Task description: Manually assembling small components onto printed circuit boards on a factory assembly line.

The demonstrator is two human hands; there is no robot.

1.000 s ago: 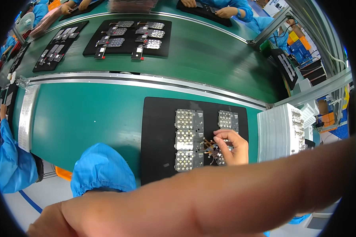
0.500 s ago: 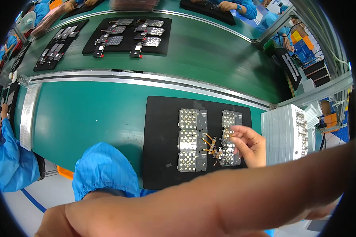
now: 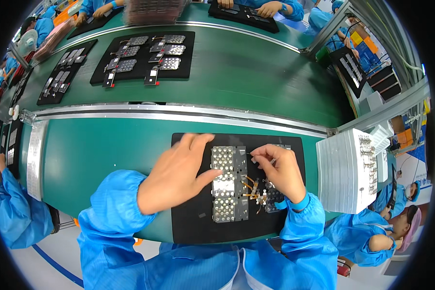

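My left hand [image 3: 179, 169] is spread open over the left part of a black mat [image 3: 193, 217], its thumb reaching the edge of the left column of circuit boards [image 3: 223, 186]. These boards carry rows of round, shiny dots and have dark strips on their right sides. My right hand [image 3: 281, 171] is pinched above the right column, its fingertips just beside the top left board; whatever small thing lies between them is too small to name. Below its fingers lies a small heap of gold-brown flex cables [image 3: 256, 193]. My right hand and wrist hide most of the right column.
A tall stack of white trays [image 3: 340, 174] stands right of the mat. A metal rail [image 3: 179, 113] divides the green bench from a green belt bearing black mats with parts [image 3: 179, 72]. A white strip-like tray [image 3: 36, 159] lies far left. Co-workers in blue sit around.
The bare skin that filled the lower part of the view has gone. My left hand is now spread over the mat. My right hand has moved up and left, toward the top left board.
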